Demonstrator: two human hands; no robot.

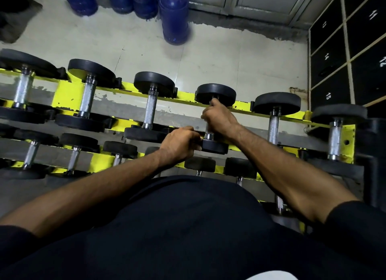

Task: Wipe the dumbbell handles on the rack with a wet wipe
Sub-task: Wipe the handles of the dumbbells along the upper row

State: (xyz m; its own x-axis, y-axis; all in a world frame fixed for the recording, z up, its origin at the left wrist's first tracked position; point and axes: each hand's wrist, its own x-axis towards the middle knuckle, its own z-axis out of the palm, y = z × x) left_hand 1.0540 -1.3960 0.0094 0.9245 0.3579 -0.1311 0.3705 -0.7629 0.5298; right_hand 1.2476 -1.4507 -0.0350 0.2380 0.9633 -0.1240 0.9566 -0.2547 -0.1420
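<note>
A yellow rack (69,94) holds rows of black dumbbells with chrome handles. My right hand (220,118) grips the handle of the fourth dumbbell (216,94) in the top row, fingers wrapped round the upper part of the bar; the lower chrome end shows below my palm. No wipe is visible; my fingers may hide it. My left hand (180,144) holds the near black head of that same dumbbell at its left edge. A neighbouring dumbbell (151,106) to the left has its handle bare.
Blue water bottles (174,18) stand on the tiled floor behind the rack. Black numbered lockers (330,56) line the right wall. More dumbbells fill the lower rows (120,152) close to my torso.
</note>
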